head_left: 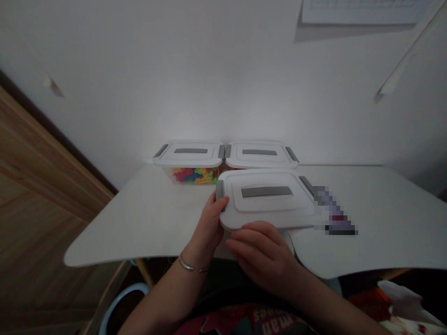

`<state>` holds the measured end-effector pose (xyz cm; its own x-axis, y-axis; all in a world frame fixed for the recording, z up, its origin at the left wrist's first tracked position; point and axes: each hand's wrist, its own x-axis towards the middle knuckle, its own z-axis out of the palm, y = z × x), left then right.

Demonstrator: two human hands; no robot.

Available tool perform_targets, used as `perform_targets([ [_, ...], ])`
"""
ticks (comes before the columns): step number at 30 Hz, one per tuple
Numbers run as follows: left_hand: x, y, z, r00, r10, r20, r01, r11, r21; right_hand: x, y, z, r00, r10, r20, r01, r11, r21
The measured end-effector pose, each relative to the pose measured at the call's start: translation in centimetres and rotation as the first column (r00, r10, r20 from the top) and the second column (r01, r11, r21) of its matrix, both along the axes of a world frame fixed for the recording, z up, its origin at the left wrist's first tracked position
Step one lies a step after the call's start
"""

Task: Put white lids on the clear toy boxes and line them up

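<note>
A white lidded box (pixel 268 197) with grey clips and a grey handle sits at the near edge of the white table (pixel 153 223). My left hand (pixel 209 223) grips its left end, thumb on the lid by the grey clip. My right hand (pixel 261 253) lies against the box's near side with fingers curled along the lid's front rim. A thin bracelet circles my left wrist.
Two more lidded white boxes stand against the wall behind: the left one (pixel 190 160) shows colourful plastic pieces, the right one (pixel 260 156) is mostly hidden. A blurred-out patch (pixel 333 214) lies right of the near box. A wooden panel (pixel 38 195) is on the left.
</note>
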<state>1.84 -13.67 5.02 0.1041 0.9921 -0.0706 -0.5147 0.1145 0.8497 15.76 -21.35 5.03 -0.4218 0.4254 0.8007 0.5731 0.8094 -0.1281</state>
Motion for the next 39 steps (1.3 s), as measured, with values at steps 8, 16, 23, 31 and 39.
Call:
perform_targets([
  [8, 0.4, 0.0, 0.2, 0.998, 0.046, 0.032, -0.045, 0.998, -0.037, -0.1, -0.7, -0.4, 0.928, -0.041, -0.371, -0.298, 0.518, -0.802],
  [16, 0.5, 0.0, 0.2, 0.999, -0.038, 0.010, 0.038, 0.999, -0.019, -0.2, -0.9, -0.7, 0.915, -0.046, -0.401, -0.328, 0.492, -0.806],
  [23, 1.5, 0.5, -0.2, 0.998, -0.044, 0.042, 0.044, 0.999, -0.001, 0.5, -1.3, 1.0, 0.952, -0.302, 0.052, 0.305, 0.951, -0.059],
  [31, 0.9, 0.4, -0.3, 0.983, -0.169, 0.070, 0.168, 0.986, 0.014, 1.2, 0.8, 0.7, 0.893, -0.422, 0.157, 0.425, 0.905, 0.012],
  [39, 1.2, -0.4, -0.6, 0.987, -0.152, 0.046, 0.152, 0.988, -0.003, 1.3, -0.2, 2.4, 0.875, -0.342, 0.343, 0.373, 0.927, -0.029],
])
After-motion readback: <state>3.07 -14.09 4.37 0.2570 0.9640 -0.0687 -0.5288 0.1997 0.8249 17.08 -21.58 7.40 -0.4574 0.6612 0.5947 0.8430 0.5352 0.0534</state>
